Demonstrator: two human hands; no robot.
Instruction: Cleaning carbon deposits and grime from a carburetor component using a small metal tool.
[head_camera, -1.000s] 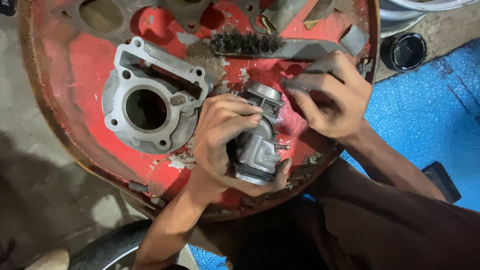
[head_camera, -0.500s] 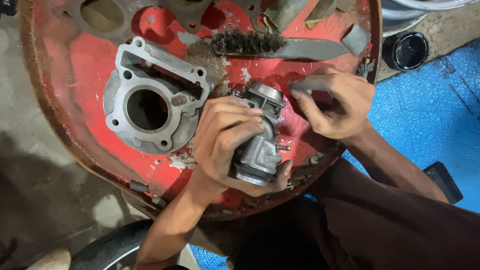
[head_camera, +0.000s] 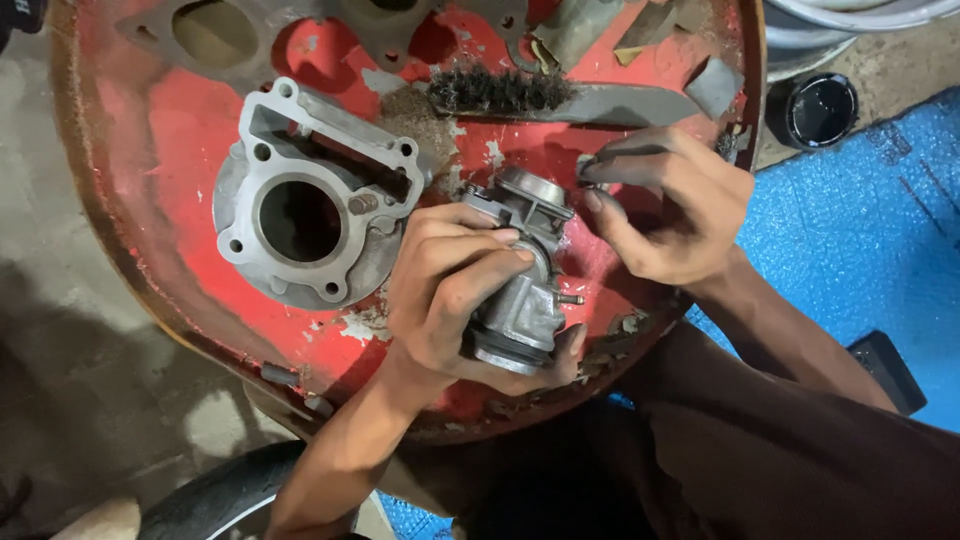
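While your left hand (head_camera: 450, 290) clamps grey metal throttle body (head_camera: 520, 290) steady at frame centre, right hand (head_camera: 670, 215) fingers pinch small dark scrap against its top

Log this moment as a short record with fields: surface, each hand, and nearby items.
surface: round red metal tray, paint chipped and rusty at the rim
left hand: wrapped around a grey metal engine part, held above the tray
right hand: fingertips pinching a small dark piece beside the part's top end; too small to identify
nearby: grey metal cylinder block lying to the left; wire brush at the far side
off tray: black round lid on the floor, blue mat
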